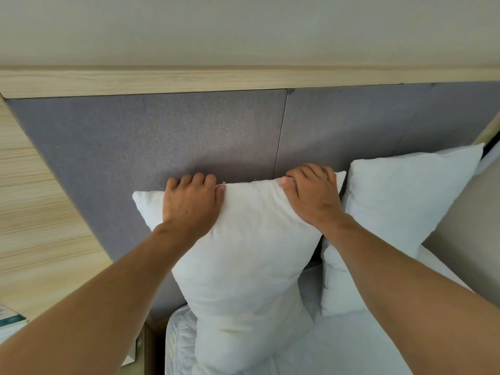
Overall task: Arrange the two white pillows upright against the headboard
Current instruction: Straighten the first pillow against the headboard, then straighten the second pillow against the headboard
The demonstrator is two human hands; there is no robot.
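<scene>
A white pillow (249,255) stands upright on the bed, its top edge against the grey padded headboard (167,142). My left hand (192,204) grips its top edge near the left corner, fingers curled behind it. My right hand (313,196) grips the top edge near the right corner. A second white pillow (400,201) leans upright against the headboard just to the right; my right forearm crosses its lower part.
A light wooden ledge (243,79) caps the headboard, and a wooden panel (32,212) flanks it on the left. White bedding (338,347) covers the mattress below. Papers lie on a surface (10,318) at the lower left.
</scene>
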